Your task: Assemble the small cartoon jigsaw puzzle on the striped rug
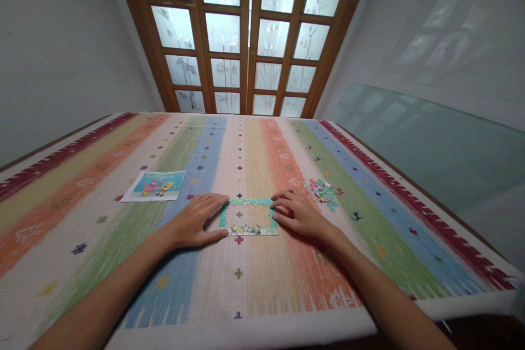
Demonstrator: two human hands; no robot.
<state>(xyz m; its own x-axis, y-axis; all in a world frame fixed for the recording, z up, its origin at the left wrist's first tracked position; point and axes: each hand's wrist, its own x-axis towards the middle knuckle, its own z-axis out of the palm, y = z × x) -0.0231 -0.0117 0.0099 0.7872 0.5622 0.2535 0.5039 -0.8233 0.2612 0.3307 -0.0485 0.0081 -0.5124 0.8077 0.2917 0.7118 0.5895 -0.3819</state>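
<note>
Apparently light and easily parted, the puzzle border (251, 202) suits holding by its sides; left hand (200, 220), thumb and fingers apart, touches its left; right hand (299, 213), its right, grip unclear.

One striped cloth (266, 276), one printed picture (159, 185)
Also counted are one puzzle border (250, 229), one heap of pieces (322, 192), one left hand (200, 221) and one right hand (301, 214).

Reaching in with bare left forearm (135, 268) and bare right forearm (373, 270), angled toward each other; holding bare left hand (199, 219) palm down, with thumb (216, 235) spread from fingers (214, 200); bending bare right hand (301, 212) inward at the fingers.
</note>
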